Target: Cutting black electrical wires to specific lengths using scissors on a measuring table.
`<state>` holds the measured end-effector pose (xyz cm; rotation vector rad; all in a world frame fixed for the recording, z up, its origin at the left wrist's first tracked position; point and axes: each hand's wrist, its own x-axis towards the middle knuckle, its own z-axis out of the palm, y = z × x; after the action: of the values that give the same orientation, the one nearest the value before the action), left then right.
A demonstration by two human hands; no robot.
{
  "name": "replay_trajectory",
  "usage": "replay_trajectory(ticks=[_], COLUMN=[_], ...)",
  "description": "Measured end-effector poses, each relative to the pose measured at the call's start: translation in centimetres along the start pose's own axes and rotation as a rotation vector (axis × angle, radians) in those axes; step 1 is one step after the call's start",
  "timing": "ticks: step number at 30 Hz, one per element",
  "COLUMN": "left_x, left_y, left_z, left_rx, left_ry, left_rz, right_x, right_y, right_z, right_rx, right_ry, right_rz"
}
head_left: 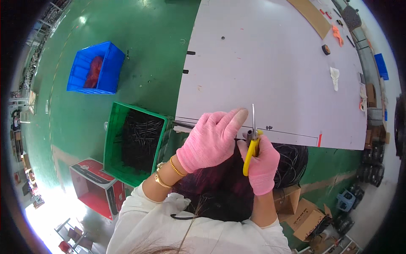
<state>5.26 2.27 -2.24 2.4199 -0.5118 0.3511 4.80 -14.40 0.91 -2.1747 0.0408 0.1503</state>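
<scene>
Both hands wear pink gloves near the front edge of the pale worktable. My right hand is closed around scissors with yellow handles, their metal blades pointing away from me. A dark tube end shows beside the scissors, close to my right thumb. My left hand is left of the blades, fingers together and stretched toward them. Thin black tubing sticks out on its left side, and the hand appears closed over it; the palm side is hidden. Below my right hand hangs a bundle of black tubing.
A green crate of short black pieces stands left of the table. Beyond it a blue crate holds something red. Cardboard boxes are at lower right. Tape, a white glove and cardboard lie on the table's far right.
</scene>
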Motion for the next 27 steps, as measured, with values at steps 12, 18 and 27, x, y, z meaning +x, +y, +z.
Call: replay_trajectory(ticks=[12, 18, 27], left_x=[-2.3, -5.3, -5.5], left_y=[-0.8, -2.1, -1.6], left_z=[0.0, 1.4, 2.1], left_rx=[-0.226, 0.123, 0.086], left_ry=[0.374, 0.361, 0.382], left_rz=[-0.176, -0.098, -0.083], right_x=[0.3, 0.4, 0.4], right_y=[1.1, 0.2, 0.6], right_z=[1.8, 1.8, 0.8], right_rx=[-0.354, -0.318, -0.404], right_ry=[0.002, -0.043, -0.103], right_rz=[-0.263, -0.185, -0.231])
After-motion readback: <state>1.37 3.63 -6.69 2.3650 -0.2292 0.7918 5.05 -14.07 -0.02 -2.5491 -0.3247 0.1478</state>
